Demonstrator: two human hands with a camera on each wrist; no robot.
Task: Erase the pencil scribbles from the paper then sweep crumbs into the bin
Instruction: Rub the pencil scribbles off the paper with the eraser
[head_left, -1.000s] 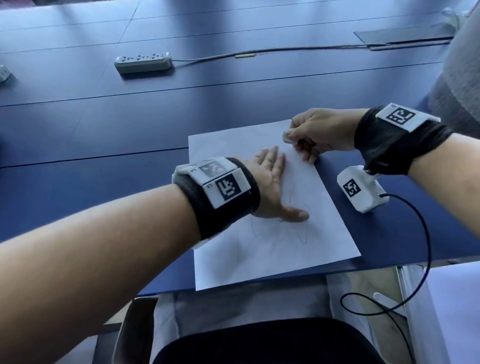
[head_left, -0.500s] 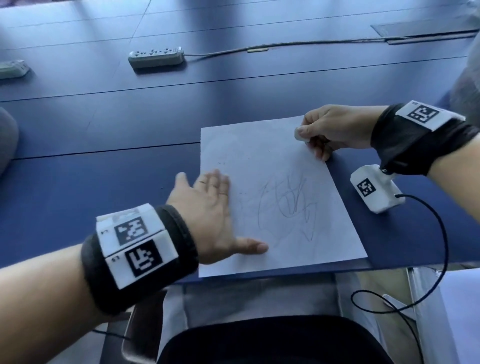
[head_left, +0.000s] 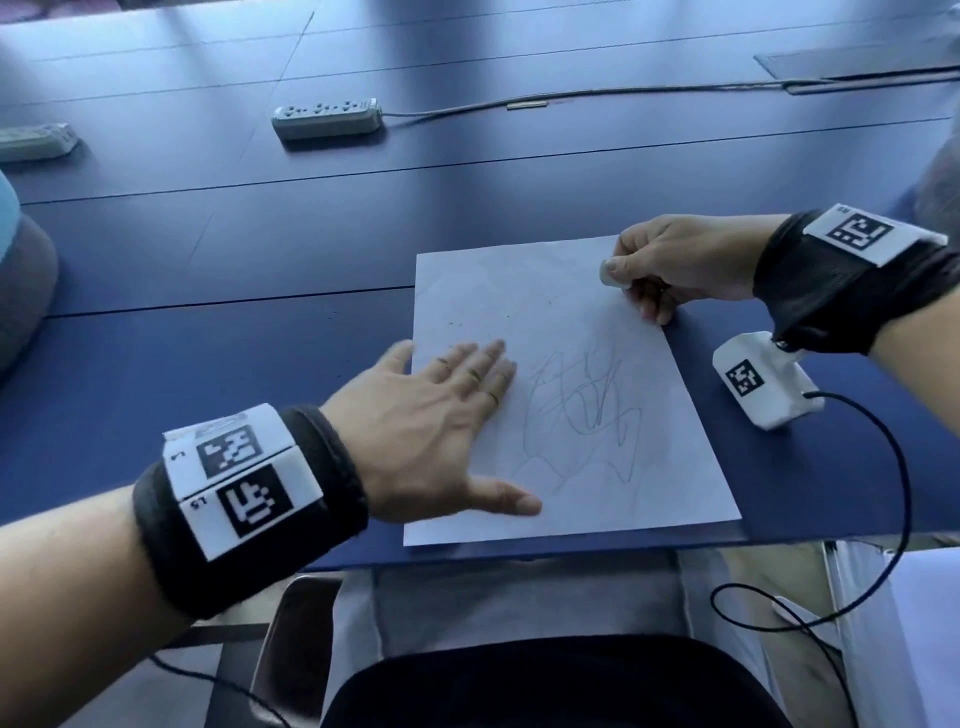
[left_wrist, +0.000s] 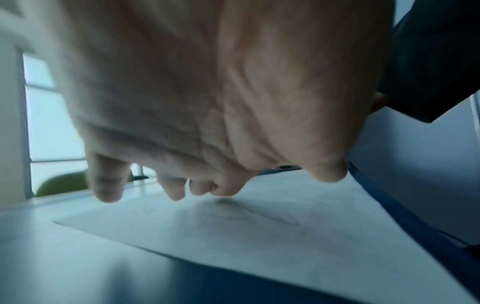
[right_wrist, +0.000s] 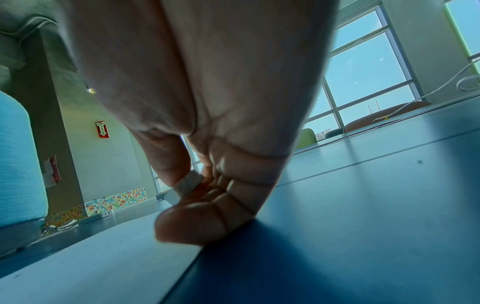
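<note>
On near worktop (head_left: 260, 270) edge: paper (head_left: 571, 322) w/ scribbles (head_left: 582, 415) mostly unerased; left hand (head_left: 431, 431) grip spread flat on it, right hand (head_left: 675, 265) grip pinching eraser (head_left: 609, 272) at far-right corner; few crumbs, bin not seen

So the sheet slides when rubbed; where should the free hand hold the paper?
Press flat on the paper's bare left part, coming from its left edge, where the left hand lies. The scribbles sit centre-right, so that probably leaves room for the right hand's eraser.
</note>
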